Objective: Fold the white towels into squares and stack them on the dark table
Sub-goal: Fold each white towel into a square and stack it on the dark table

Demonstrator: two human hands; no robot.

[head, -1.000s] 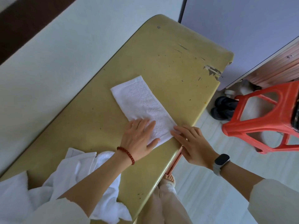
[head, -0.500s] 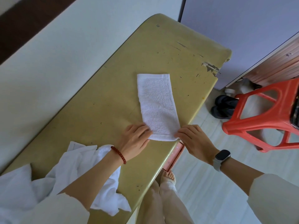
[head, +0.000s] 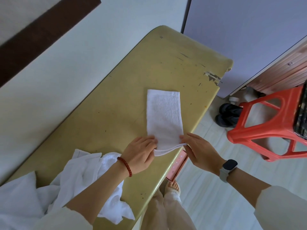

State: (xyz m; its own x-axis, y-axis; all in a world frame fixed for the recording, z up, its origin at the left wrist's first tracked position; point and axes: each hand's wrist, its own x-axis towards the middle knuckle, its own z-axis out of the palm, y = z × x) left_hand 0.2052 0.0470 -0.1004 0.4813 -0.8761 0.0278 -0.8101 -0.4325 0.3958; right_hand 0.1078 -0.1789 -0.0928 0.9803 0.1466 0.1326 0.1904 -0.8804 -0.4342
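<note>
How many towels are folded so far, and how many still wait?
1 folded towel lies mid-table, both hands pinching its near corners. The crumpled pile by the left arm holds at least 1 more; I cannot separate them, and some may be hidden.

A long, narrow folded white terry towel (head: 163, 117) is lying lengthwise on the scuffed yellow-green tabletop (head: 129, 90), its near end lifting off the surface. The left hand (head: 139, 155), red bead bracelet (head: 125, 166) at the wrist, is pinching the near left corner, while the right hand (head: 200, 151), grey smartwatch (head: 228, 169) on its wrist, is gripping the near right corner at the tabletop's edge. A crumpled heap of white towels (head: 86, 176) is sitting near the left forearm. A red plastic stool (head: 269, 127) is standing on the pale floor, right.
</note>
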